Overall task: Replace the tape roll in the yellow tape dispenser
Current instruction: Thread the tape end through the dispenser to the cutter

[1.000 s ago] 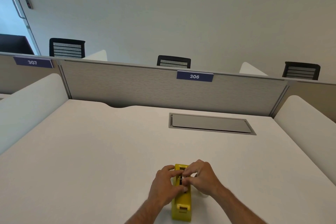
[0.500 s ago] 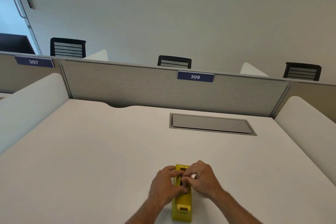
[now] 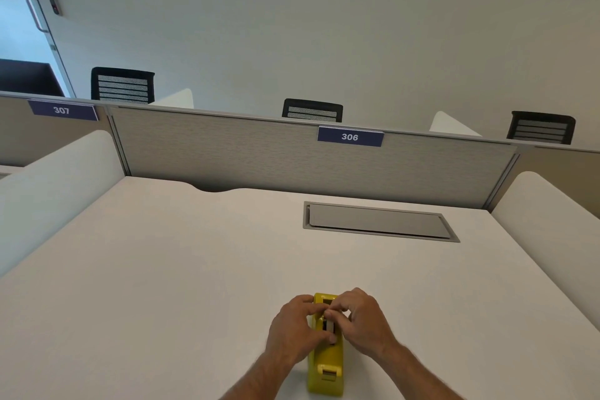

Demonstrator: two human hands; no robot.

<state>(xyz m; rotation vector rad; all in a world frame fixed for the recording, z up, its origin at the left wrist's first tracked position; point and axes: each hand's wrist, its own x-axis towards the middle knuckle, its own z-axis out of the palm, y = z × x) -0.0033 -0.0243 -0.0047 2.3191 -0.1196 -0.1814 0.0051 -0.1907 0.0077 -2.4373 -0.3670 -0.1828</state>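
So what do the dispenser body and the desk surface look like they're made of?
The yellow tape dispenser looks like moulded plastic: uniform colour, rounded edges, soft sheen. The desk looks like matte white laminate, smooth and without visible grain, though its core can't be told.

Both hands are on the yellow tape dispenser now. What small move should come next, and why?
Probably press the pale roll gently down into the slot. Both the left hand and right hand pinch over the middle of the yellow tape dispenser, which lies flat on the desk; whether the roll is fully seated cannot be seen.
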